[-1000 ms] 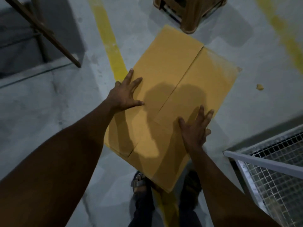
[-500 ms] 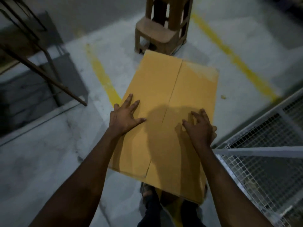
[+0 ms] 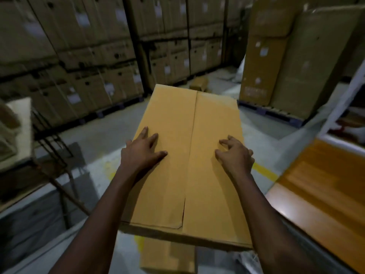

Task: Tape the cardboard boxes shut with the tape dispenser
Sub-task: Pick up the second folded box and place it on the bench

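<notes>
A tall yellow-brown cardboard box (image 3: pixel 189 123) stands in front of me with its two top flaps folded down and an untaped seam running along the middle. My left hand (image 3: pixel 142 153) lies flat on the left flap with the fingers spread. My right hand (image 3: pixel 235 155) rests on the right flap by its fingertips, the fingers arched. No tape dispenser is in view.
Stacks of large cartons (image 3: pixel 88 46) line the back wall, and two tall cartons (image 3: pixel 292 62) stand at the right. A small box (image 3: pixel 199 84) lies on the floor behind. A wooden surface (image 3: pixel 320 186) is at my right, a metal frame (image 3: pixel 57 151) at my left.
The view has tilted up from the floor to the warehouse stacks. Both hands stay on the box top; the right hand's fingers have arched up from flat.
</notes>
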